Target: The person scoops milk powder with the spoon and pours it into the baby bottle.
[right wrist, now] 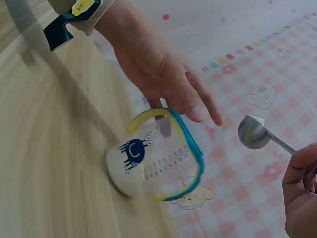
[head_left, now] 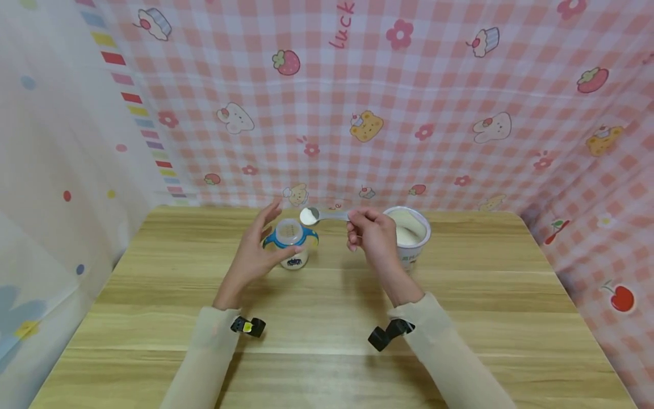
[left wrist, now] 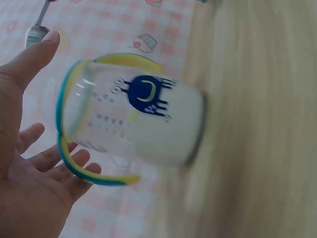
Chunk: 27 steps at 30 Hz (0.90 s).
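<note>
A clear baby bottle (head_left: 294, 259) with blue-and-yellow handles and a dark cartoon creature on its side stands upright on the table. White contents fill its lower part (left wrist: 168, 129). My left hand (head_left: 255, 250) is beside it, thumb and fingers spread about its upper part without gripping. Between thumb and fingers my right hand (head_left: 375, 236) pinches the handle of a metal measuring spoon (right wrist: 253, 134). White powder heaps in the spoon's bowl, held in the air right of the bottle's top. Behind the right hand stands a white tub (head_left: 428, 230) with pale powder inside.
The wooden table (head_left: 317, 329) ends at the back against a pink checked curtain (head_left: 327, 102) with cartoon prints. Another patterned cloth (head_left: 61, 142) hangs on the left. Each sleeve cuff bears a black wrist camera (head_left: 386, 334).
</note>
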Each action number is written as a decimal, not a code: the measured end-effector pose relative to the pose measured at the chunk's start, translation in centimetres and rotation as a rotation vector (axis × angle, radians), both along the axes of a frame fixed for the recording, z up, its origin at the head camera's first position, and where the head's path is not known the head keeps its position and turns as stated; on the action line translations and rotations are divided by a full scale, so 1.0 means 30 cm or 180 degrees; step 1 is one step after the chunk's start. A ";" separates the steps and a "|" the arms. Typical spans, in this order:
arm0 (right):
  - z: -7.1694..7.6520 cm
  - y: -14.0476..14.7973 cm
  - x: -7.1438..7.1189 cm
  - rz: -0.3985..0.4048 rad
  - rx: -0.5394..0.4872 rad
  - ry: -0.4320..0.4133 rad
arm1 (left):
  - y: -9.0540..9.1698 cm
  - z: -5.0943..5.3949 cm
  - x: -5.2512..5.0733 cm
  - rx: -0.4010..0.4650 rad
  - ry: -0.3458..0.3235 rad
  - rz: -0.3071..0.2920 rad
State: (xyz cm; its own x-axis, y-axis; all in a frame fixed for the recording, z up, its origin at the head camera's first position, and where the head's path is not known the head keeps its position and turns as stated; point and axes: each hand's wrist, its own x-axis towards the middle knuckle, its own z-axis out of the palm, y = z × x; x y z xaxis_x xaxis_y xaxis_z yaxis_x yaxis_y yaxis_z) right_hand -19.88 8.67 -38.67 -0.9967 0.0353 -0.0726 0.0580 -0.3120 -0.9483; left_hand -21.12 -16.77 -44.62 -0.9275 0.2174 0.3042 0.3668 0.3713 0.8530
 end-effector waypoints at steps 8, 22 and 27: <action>-0.031 -0.068 -0.019 -0.0031 0.0154 -0.0040 | -0.023 -0.049 -0.002 -0.0092 -0.0331 -0.0018; -0.085 -0.136 -0.030 -0.0015 0.0595 0.0195 | -0.034 -0.087 -0.018 -0.0060 -0.0716 0.0027; -0.099 -0.142 -0.016 -0.0029 0.1019 0.0567 | -0.037 -0.092 -0.017 -0.0050 -0.0693 0.0023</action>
State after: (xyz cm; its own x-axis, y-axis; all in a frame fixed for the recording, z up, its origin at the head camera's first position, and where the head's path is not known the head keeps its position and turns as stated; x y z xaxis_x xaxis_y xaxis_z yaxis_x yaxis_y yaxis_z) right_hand -20.37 4.40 -41.63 -0.9923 0.0369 0.1183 -0.1183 0.0026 -0.9930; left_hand -21.63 -17.88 -47.38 -0.9725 0.2135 0.0931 0.1718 0.3872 0.9058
